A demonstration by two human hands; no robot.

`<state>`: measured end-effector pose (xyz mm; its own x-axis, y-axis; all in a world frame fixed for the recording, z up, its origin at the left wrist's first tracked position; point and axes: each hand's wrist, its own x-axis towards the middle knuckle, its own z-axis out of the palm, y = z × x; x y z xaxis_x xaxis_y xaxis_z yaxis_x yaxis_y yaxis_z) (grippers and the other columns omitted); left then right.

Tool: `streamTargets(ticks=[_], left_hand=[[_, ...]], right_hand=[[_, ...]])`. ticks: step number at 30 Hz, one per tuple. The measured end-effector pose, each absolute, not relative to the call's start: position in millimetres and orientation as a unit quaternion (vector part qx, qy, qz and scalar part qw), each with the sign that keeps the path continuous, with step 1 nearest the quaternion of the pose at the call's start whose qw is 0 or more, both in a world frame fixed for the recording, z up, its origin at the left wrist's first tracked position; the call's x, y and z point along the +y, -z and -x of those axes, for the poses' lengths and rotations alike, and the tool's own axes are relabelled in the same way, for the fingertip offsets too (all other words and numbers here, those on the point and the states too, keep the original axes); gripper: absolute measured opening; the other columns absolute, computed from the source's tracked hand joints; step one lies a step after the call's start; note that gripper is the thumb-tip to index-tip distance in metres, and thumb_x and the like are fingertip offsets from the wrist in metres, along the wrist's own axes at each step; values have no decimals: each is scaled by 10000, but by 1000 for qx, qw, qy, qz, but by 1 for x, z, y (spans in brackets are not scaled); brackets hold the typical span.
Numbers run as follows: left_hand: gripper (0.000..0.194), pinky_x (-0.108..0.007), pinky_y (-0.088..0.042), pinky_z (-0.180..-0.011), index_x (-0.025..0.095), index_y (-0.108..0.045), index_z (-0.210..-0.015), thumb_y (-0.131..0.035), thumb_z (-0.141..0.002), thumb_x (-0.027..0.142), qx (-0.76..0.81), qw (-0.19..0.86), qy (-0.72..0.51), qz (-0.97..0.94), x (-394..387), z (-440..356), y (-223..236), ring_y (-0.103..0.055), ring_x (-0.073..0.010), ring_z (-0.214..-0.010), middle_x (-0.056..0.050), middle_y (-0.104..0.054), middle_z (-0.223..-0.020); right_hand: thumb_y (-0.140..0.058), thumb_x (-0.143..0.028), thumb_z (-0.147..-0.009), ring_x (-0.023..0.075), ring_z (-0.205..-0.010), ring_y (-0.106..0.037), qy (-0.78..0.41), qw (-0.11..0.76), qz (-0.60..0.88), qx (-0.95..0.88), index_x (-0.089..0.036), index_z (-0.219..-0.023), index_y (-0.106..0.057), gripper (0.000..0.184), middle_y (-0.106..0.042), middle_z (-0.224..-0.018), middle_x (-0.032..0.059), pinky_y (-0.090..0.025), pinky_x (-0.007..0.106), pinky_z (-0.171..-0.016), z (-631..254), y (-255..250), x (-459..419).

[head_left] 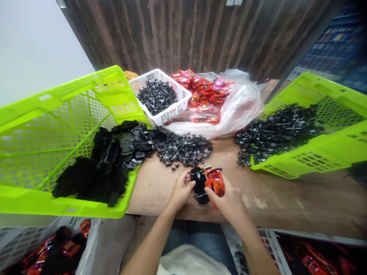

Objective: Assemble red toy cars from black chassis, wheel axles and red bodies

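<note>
Over the front of the table, my left hand (183,188) is closed on a black toy car chassis (198,183) that has wheels at its ends. My right hand (226,194) grips an orange-red toy car body shell (215,181), its thumb near the chassis. Shell and chassis are side by side, close together; whether they touch I cannot tell. Just beyond the hands lies a loose pile of black wheels on metal axles (185,149).
A tipped green crate (71,210) at left spills black chassis parts (114,160). Another green crate (309,162) at right spills wheel axles (281,133). Behind stand a white basket of wheels (183,100) and a plastic bag (243,103) of red car shells (200,89). Bins of cars flank my lap.
</note>
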<state>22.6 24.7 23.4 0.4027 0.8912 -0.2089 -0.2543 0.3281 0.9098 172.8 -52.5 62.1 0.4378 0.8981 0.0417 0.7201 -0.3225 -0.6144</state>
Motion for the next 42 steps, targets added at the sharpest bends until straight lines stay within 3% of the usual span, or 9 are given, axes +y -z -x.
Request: streamTargets(ticks=[3,10,16,22,26,29,33,38,42], left_hand=[[482,-279,-550,-671,169,-549,-1164,-628,-688,165,342,730,-398,-438,18,-29,-23,-671,-215,-882,-98,-689,-1040],[449,-297,-553,-729,173,-571,-1151,-604,-703,159,322,740,-404,-430,9,-33,-27,-644,-238,-991,-98,-677,-1085],[439,-273,-549,-719,155,-569,-1101,-712,-718,316,301,730,-425,-443,5,-40,-38,-662,-213,-898,-90,-668,-1048],[461,-294,-557,-736,166,-554,-1077,-755,-688,308,327,714,-396,-476,18,-41,-42,-678,-185,-804,-66,-681,-998],[516,-272,-546,-676,176,-559,-1106,-776,-657,310,316,736,-310,-512,27,-37,-37,-669,-178,-745,-52,-697,-919],[479,-253,-525,-647,162,-599,-1045,-789,-631,307,326,723,-311,-524,28,-36,-34,-649,-169,-714,-43,-694,-854],[469,-290,-522,-756,161,-622,-1016,-794,-615,334,358,690,-398,-487,31,-27,-34,-653,-211,-834,-64,-698,-935],[476,-325,-442,-951,188,-583,-1138,-725,-703,320,418,585,-437,-540,36,6,-33,-581,-246,-1082,-89,-634,-1161],[354,-325,-468,-885,165,-615,-1038,-693,-719,298,491,566,-369,-550,36,20,-24,-617,-224,-959,-75,-668,-1006]], right_hand=[[-587,-518,-726,272,-726,-640,-153,282,779,-539,-119,-1220,-537,637,-690,-766,93,-448,387,-768,-151,-64,-50],[-546,-513,-772,265,-717,-649,-164,310,761,-546,-132,-1235,-533,600,-699,-868,117,-473,350,-664,-150,-47,-48],[-515,-434,-797,356,-985,-602,-101,377,757,-525,-46,-1300,-452,638,-606,-1148,241,-449,513,-841,-145,-36,-49],[-563,-423,-837,232,-1096,-580,-410,498,587,-489,-196,-1299,-467,524,-602,-1216,103,-466,363,-938,-174,-53,-44],[-596,-381,-828,198,-971,-625,-484,542,530,-437,-197,-1136,-557,361,-656,-1060,69,-498,311,-864,-190,-61,-33],[-588,-323,-831,182,-904,-626,-447,535,540,-472,-191,-1013,-579,225,-650,-960,46,-500,281,-816,-188,-61,-26],[-544,-313,-850,200,-990,-603,-404,498,578,-505,-201,-1105,-546,278,-625,-1071,62,-482,313,-877,-173,-60,-20],[-589,-197,-806,236,-1027,-559,-268,346,637,-635,-186,-1082,-564,277,-615,-1094,86,-450,384,-910,-146,-65,-15],[-568,-156,-810,272,-957,-584,-200,234,615,-726,-174,-1091,-615,286,-662,-1040,107,-440,438,-863,-134,-60,-8]])
